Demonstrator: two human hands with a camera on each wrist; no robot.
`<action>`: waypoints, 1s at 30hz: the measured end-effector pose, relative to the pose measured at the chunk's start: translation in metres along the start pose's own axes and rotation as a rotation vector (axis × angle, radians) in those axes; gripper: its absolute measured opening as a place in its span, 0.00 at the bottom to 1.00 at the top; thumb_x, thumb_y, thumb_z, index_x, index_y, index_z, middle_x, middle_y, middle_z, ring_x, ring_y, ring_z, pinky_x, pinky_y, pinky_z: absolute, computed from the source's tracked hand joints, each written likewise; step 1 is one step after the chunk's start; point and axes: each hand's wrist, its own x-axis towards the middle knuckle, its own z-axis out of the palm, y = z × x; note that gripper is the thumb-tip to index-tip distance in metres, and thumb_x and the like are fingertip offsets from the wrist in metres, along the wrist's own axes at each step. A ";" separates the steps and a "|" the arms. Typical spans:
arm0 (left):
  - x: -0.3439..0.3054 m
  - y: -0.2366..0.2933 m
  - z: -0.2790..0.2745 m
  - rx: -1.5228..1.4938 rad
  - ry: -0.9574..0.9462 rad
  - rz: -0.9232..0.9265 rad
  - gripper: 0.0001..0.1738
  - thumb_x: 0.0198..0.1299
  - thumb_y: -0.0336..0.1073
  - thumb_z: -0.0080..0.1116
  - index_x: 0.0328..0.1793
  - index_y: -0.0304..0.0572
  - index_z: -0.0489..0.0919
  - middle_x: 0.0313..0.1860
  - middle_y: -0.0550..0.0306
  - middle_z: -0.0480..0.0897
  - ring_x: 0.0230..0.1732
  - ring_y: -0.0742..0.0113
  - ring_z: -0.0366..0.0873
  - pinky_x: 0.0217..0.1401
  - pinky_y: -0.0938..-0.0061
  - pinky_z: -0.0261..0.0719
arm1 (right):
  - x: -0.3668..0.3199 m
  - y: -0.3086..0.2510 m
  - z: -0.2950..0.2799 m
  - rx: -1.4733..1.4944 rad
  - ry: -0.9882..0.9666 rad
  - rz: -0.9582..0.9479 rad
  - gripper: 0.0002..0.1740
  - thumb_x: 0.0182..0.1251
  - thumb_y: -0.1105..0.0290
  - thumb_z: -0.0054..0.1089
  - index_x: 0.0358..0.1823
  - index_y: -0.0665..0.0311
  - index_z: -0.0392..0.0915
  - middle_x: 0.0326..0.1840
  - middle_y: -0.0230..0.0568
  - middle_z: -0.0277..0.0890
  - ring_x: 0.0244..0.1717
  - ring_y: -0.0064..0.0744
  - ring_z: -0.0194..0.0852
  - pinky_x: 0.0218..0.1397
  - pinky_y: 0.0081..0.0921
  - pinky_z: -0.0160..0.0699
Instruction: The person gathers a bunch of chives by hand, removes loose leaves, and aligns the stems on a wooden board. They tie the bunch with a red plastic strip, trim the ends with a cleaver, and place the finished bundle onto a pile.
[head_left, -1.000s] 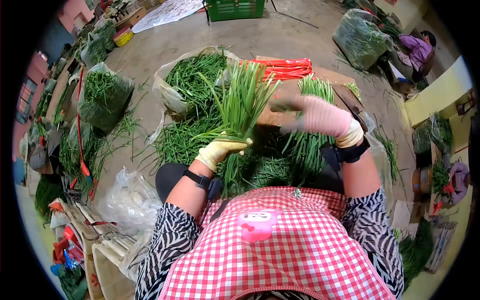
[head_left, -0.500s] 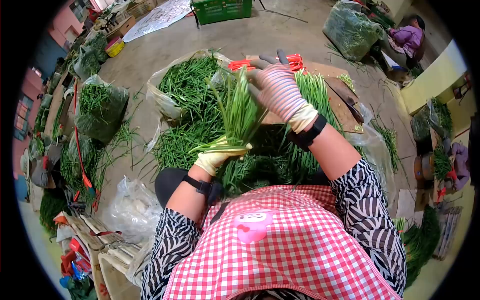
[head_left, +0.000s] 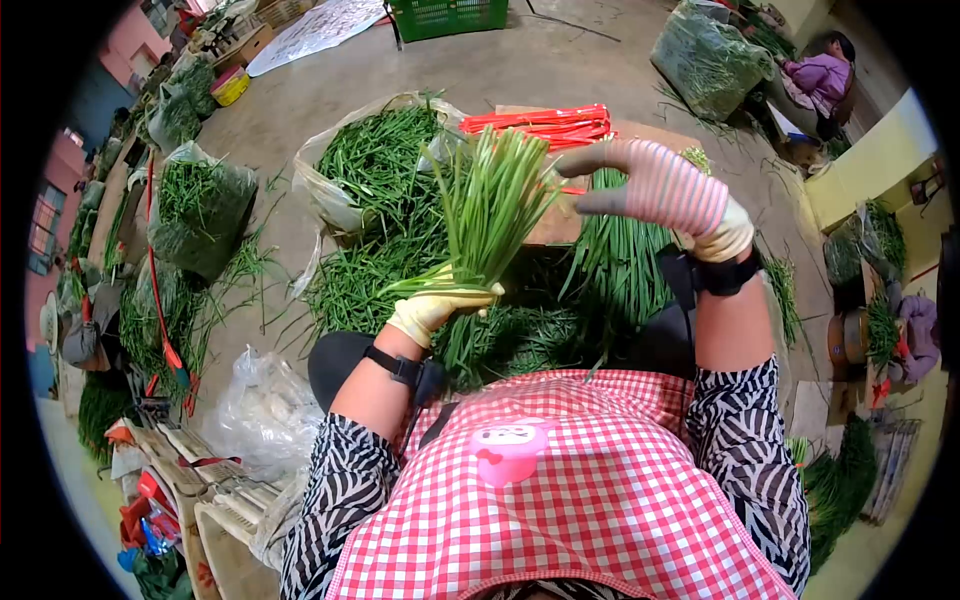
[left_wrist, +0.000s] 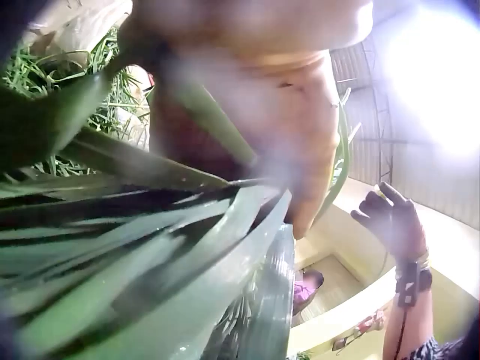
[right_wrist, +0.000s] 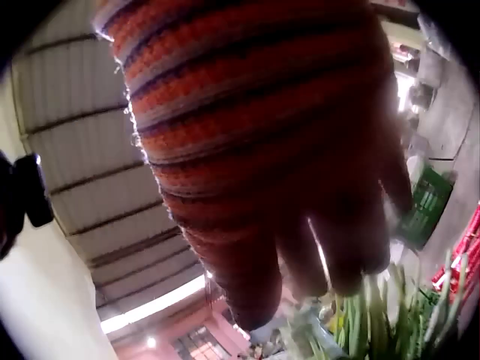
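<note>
In the head view my left hand [head_left: 440, 305], in a pale yellow glove, grips a bunch of green chives [head_left: 490, 200] around its lower part. The pale cut ends point up and away, and long leaves hang below the fist. Those leaves fill the lower left wrist view, beneath the gloved left hand [left_wrist: 247, 97]. My right hand [head_left: 660, 185], in a pink striped glove with grey fingers, hovers right of the bunch's top. Its fingers reach toward the pale ends, with thumb and fingers apart. Beneath it lies another pile of chives [head_left: 620, 260].
Red strips [head_left: 540, 125] lie on a board at the far side. To the left stand an open plastic bag of greens [head_left: 380, 160] and a loose heap [head_left: 375, 270]. Farther off are a green crate [head_left: 450, 20], stuffed bags [head_left: 200, 210] and a seated person in purple [head_left: 820, 85].
My right hand swung left to the bunch's top, then drew back right. The bunch stays in my left hand, its top now fanned wider than half a second ago.
</note>
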 end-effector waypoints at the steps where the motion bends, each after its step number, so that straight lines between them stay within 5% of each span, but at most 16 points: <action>1: 0.000 -0.002 -0.001 -0.004 0.009 -0.006 0.17 0.65 0.32 0.71 0.58 0.34 0.87 0.50 0.54 0.90 0.46 0.69 0.87 0.43 0.74 0.86 | 0.002 0.003 0.006 -0.003 0.026 0.048 0.14 0.70 0.63 0.67 0.48 0.65 0.88 0.43 0.46 0.90 0.44 0.38 0.90 0.52 0.32 0.86; 4: 0.001 0.000 0.003 -0.048 0.032 -0.049 0.15 0.65 0.32 0.71 0.56 0.34 0.88 0.49 0.54 0.91 0.45 0.69 0.86 0.43 0.73 0.86 | 0.009 0.010 0.032 -0.033 0.172 0.122 0.13 0.69 0.64 0.67 0.49 0.62 0.88 0.45 0.51 0.88 0.44 0.48 0.89 0.50 0.35 0.87; 6: 0.000 0.005 0.007 0.054 0.053 -0.048 0.14 0.63 0.35 0.74 0.52 0.35 0.89 0.41 0.57 0.90 0.39 0.72 0.84 0.40 0.74 0.82 | 0.017 0.009 0.051 0.023 0.252 0.103 0.13 0.65 0.63 0.71 0.47 0.60 0.88 0.48 0.48 0.88 0.50 0.48 0.88 0.60 0.43 0.84; 9: 0.002 0.010 0.010 0.187 0.053 -0.026 0.14 0.64 0.35 0.73 0.51 0.34 0.90 0.38 0.57 0.91 0.38 0.70 0.85 0.41 0.73 0.83 | 0.027 0.000 0.065 -0.664 0.216 -0.229 0.14 0.60 0.63 0.74 0.45 0.60 0.86 0.49 0.43 0.85 0.57 0.46 0.84 0.73 0.54 0.71; 10: 0.001 0.010 0.011 0.196 0.035 0.001 0.14 0.64 0.36 0.73 0.50 0.35 0.90 0.37 0.58 0.90 0.37 0.71 0.85 0.41 0.73 0.82 | 0.032 0.004 0.077 -0.686 0.205 -0.227 0.16 0.54 0.60 0.75 0.42 0.58 0.85 0.51 0.42 0.83 0.62 0.50 0.80 0.82 0.63 0.55; 13: 0.001 0.012 0.016 0.213 0.006 0.071 0.14 0.64 0.38 0.74 0.50 0.37 0.89 0.34 0.60 0.88 0.34 0.73 0.83 0.38 0.75 0.80 | 0.039 0.005 0.087 -0.791 0.061 -0.169 0.16 0.54 0.58 0.75 0.40 0.57 0.85 0.46 0.43 0.82 0.58 0.49 0.81 0.84 0.62 0.53; 15: -0.002 0.020 0.020 0.350 0.034 -0.050 0.14 0.65 0.38 0.74 0.50 0.37 0.89 0.35 0.60 0.88 0.34 0.73 0.83 0.38 0.75 0.81 | 0.040 -0.002 0.083 -0.820 -0.151 -0.079 0.16 0.54 0.58 0.75 0.40 0.58 0.85 0.43 0.43 0.82 0.57 0.49 0.81 0.85 0.62 0.52; 21: -0.001 0.009 0.017 -0.036 -0.006 -0.109 0.18 0.64 0.35 0.73 0.58 0.41 0.82 0.41 0.60 0.88 0.35 0.72 0.84 0.36 0.75 0.82 | 0.040 0.004 0.084 -0.786 -0.124 -0.051 0.14 0.57 0.58 0.73 0.41 0.58 0.89 0.46 0.49 0.85 0.56 0.50 0.84 0.87 0.62 0.47; 25: 0.001 0.006 0.013 0.062 -0.034 -0.183 0.19 0.65 0.31 0.72 0.61 0.41 0.81 0.47 0.56 0.88 0.39 0.70 0.85 0.42 0.73 0.86 | 0.046 0.008 0.089 -0.839 -0.278 -0.058 0.13 0.61 0.59 0.69 0.39 0.59 0.89 0.39 0.47 0.85 0.51 0.49 0.85 0.87 0.60 0.47; 30: 0.001 -0.006 0.012 -0.026 -0.027 0.018 0.18 0.65 0.29 0.72 0.59 0.36 0.82 0.45 0.55 0.89 0.40 0.70 0.86 0.40 0.74 0.86 | 0.045 0.022 0.100 -0.856 -0.195 -0.027 0.14 0.59 0.56 0.69 0.34 0.58 0.88 0.35 0.46 0.85 0.45 0.48 0.86 0.86 0.61 0.47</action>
